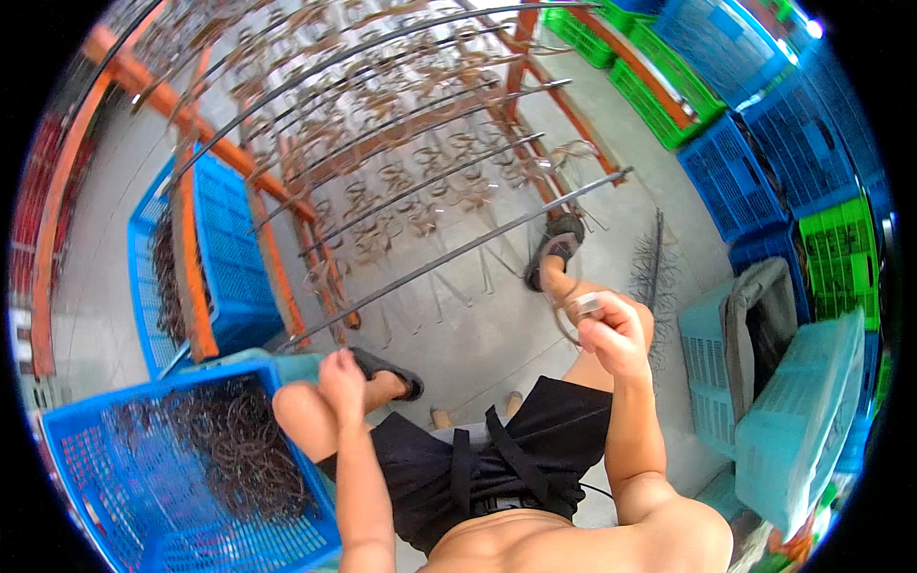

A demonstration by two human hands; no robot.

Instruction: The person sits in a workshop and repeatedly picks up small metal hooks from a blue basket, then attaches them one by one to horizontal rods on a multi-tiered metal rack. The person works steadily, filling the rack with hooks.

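Note:
My right hand (616, 334) is raised over my right knee, its fingers closed on a thin, curved brown band (564, 323) with a pale, shiny end. Over my left knee, my left hand (342, 387) is closed in a pinch close to the left end of a long dark bar (458, 250); what it holds, if anything, is too small to make out. Thin wire hooks hang below that bar. Behind it, an orange rack (205, 124) carries several more bars hung with similar brown bands (382, 196).
A blue basket (72, 477) of dark curved bands (239, 449) stands at my left, with another blue crate (234, 239) beyond it. A bristly hooked rod (657, 258) lies on the floor at right. Blue crates (726, 181), green crates and pale teal baskets (793, 430) line the right side.

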